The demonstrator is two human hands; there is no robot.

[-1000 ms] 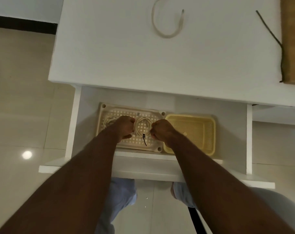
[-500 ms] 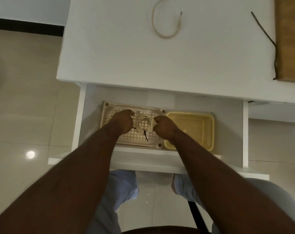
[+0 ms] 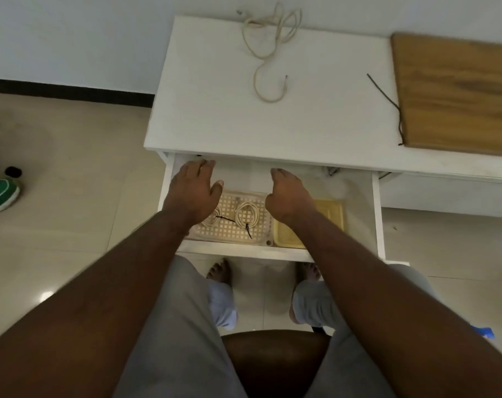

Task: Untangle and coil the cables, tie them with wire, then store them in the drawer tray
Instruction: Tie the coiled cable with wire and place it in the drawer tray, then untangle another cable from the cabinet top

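- Left hand: above the open drawer, fingers straight and spread toward its back edge; grip slack, holding nothing.
- Right hand: above the drawer, fingers loosely bent; grip holds nothing.
- Lattice tray: in the drawer's left part, between the two hands.
- Coiled cable: lies in the lattice tray, bound by a dark wire tie. A second coil lies just left of it, partly hidden by the left wrist.
- Yellow tray: just right of the lattice tray.
- Loose cable: uncoiled on the white counter.
- Dark wire: on the counter, beside a wooden board.
- Writing, brands: none legible.
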